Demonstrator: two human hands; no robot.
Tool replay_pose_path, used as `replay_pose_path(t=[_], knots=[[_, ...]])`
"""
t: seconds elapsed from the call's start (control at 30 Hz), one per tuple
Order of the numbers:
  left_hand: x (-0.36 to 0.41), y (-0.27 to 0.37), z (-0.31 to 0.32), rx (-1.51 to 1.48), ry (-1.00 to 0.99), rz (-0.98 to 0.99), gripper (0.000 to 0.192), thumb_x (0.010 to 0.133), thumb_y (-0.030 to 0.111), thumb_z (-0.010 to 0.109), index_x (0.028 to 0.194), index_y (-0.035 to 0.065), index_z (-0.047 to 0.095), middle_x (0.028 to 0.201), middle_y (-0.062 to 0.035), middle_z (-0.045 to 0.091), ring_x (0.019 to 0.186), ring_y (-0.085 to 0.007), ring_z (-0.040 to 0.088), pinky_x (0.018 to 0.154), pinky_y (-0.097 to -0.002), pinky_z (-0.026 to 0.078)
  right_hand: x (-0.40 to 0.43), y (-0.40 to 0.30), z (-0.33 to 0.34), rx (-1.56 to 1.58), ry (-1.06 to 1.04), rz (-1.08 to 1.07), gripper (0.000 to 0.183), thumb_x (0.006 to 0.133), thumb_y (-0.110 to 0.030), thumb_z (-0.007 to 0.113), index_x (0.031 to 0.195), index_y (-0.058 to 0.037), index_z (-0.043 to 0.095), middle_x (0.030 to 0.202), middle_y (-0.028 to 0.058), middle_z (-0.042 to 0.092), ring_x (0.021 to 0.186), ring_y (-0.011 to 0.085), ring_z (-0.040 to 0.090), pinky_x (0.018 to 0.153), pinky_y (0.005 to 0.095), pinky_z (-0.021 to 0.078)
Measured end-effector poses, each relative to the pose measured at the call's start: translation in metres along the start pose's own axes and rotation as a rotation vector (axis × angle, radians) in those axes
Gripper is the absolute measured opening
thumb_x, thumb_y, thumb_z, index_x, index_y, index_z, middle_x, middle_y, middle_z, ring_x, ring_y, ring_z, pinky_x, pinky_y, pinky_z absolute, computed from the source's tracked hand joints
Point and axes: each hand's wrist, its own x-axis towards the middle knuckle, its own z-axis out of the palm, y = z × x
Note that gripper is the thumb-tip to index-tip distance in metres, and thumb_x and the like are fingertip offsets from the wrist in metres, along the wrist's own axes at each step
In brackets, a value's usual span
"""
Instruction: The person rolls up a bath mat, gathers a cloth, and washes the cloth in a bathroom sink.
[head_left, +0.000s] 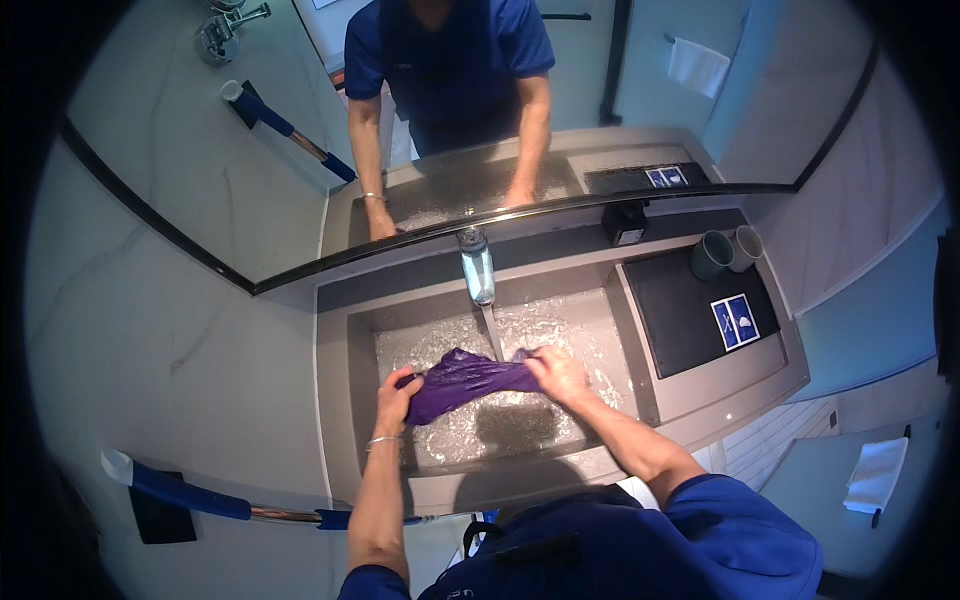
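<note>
A wet purple cloth (469, 384) is stretched between my two hands over a rectangular sink basin (362, 420). My left hand (397, 396) grips its left end, fingers over the edge and a bracelet on the wrist. At the cloth's right end, my right hand (556, 373) is closed on the fabric. Water runs from the chrome faucet (478, 274) and falls at the cloth's far edge, close to my right hand. Rippling water covers the basin floor beneath.
Right of the basin lies a black mat (667, 315) with a green cup (712, 256), a pale cup (746, 249) and printed cards (736, 322). A black box (625, 223) stands behind. A mirror (585, 90) spans the wall; a blue-handled pole (191, 491) leans at left.
</note>
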Motion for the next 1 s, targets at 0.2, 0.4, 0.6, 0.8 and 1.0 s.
replay_pose_path(t=[0.2, 0.4, 0.6, 0.8, 1.0], knots=[[0.003, -0.037, 0.017, 0.614, 0.189, -0.248, 0.088, 0.077, 0.043, 0.069, 0.144, 0.0062, 0.025, 0.140, -0.0261, 0.036, 0.127, -0.0362, 0.041, 0.105, -0.0406, 0.033, -0.009, 0.003, -0.029, -0.433, -0.140, 0.252, 0.084, 0.068, -0.057, 0.072, 0.138, -0.0293, 0.036, 0.149, 0.0105, 0.018, 0.126, 0.0412, 0.034, 0.093, 0.0638, 0.0353], [0.001, -0.073, 0.124, -0.084, 0.051, -0.042, 0.084, 0.085, 0.061, 0.050, 0.141, 0.0014, 0.031, 0.136, -0.0204, 0.041, 0.123, -0.0315, 0.043, 0.101, -0.0374, 0.035, 0.005, -0.050, 0.054, 0.711, -0.257, -0.110, 0.049, 0.072, -0.001, 0.049, 0.120, -0.0061, 0.059, 0.125, 0.0187, 0.053, 0.118, 0.0302, 0.049, 0.099, 0.0343, 0.0394], [0.011, -0.071, 0.095, -0.930, -0.602, -0.347, 0.044, 0.093, 0.052, 0.044, 0.108, 0.0125, 0.057, 0.103, -0.0067, 0.060, 0.089, -0.0187, 0.058, 0.075, -0.0315, 0.049, -0.054, -0.139, 0.051, 0.427, 0.030, -0.595, 0.022, 0.076, -0.017, 0.063, 0.098, -0.0126, 0.067, 0.105, 0.0129, 0.057, 0.088, 0.0297, 0.058, 0.074, 0.0383, 0.0511], [-0.010, -0.109, 0.074, -0.531, -0.376, 0.389, 0.035, 0.093, 0.045, 0.047, 0.103, 0.0127, 0.057, 0.100, -0.0047, 0.061, 0.090, -0.0154, 0.060, 0.077, -0.0316, 0.051, -0.027, -0.156, 0.051, 0.033, -0.076, -0.423, 0.024, 0.083, -0.039, 0.059, 0.090, -0.0165, 0.066, 0.100, 0.0127, 0.057, 0.091, 0.0281, 0.063, 0.058, 0.0394, 0.0542], [-0.044, 0.010, 0.032, -0.532, 0.108, -0.120, 0.031, 0.083, 0.011, 0.064, 0.112, 0.0077, 0.054, 0.102, -0.0087, 0.059, 0.096, -0.0194, 0.057, 0.081, -0.0352, 0.051, -0.003, -0.033, -0.030, -0.203, -0.196, 0.053, 0.040, 0.088, -0.050, 0.048, 0.112, -0.0208, 0.060, 0.110, 0.0150, 0.054, 0.100, 0.0321, 0.060, 0.083, 0.0454, 0.0493]])
